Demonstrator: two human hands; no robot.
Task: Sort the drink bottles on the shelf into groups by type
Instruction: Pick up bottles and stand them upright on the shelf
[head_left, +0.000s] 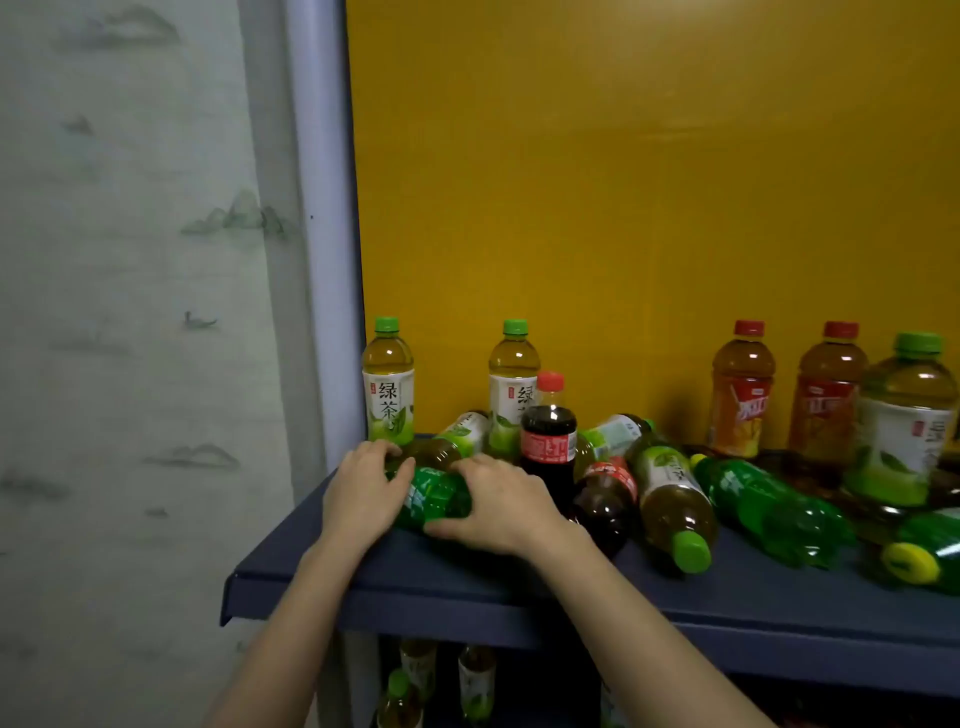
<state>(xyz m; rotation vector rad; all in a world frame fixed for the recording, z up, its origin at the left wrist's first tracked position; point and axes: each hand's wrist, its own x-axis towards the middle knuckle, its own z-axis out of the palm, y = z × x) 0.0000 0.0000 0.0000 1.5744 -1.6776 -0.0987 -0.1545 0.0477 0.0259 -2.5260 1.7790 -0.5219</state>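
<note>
A green soda bottle (434, 499) lies on its side near the left end of the dark blue shelf (467, 582). My left hand (363, 488) grips its left end and my right hand (498, 501) grips its right part. Two green tea bottles (388, 382) stand upright behind, and others lie tipped over. One cola bottle (548, 431) stands just behind my right hand; another (605, 499) lies beside it. To the right, two more green soda bottles (769, 501) lie flat.
Two orange-labelled tea bottles (740, 395) and a big green tea bottle (904, 421) stand at the right against the yellow back panel (623, 182). More tea bottles (475, 680) stand on the level below. A grey post (322, 234) bounds the shelf on the left.
</note>
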